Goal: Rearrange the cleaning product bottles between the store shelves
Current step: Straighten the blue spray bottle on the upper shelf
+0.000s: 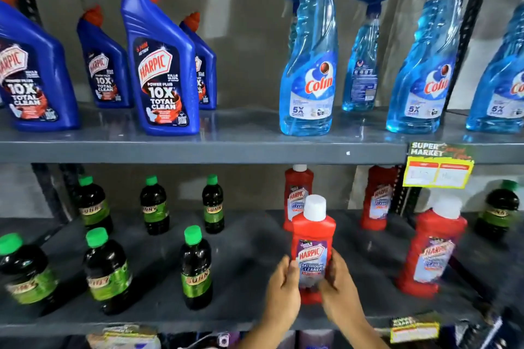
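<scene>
A red Harpic bathroom cleaner bottle [312,232] with a white cap stands upright at the front of the lower shelf [249,249]. My left hand [282,289] grips its lower left side and my right hand [340,292] grips its lower right side. Three more red Harpic bottles stand on the same shelf: one right behind it [297,190], one further back to the right [378,198], and one at the front right [431,252].
Several dark bottles with green caps [195,266] fill the lower shelf's left half; one more [499,210] stands far right. The upper shelf [226,147] holds blue Harpic bottles [160,65] on the left and Colin spray bottles [310,59] on the right. A yellow price tag [438,170] hangs from its edge.
</scene>
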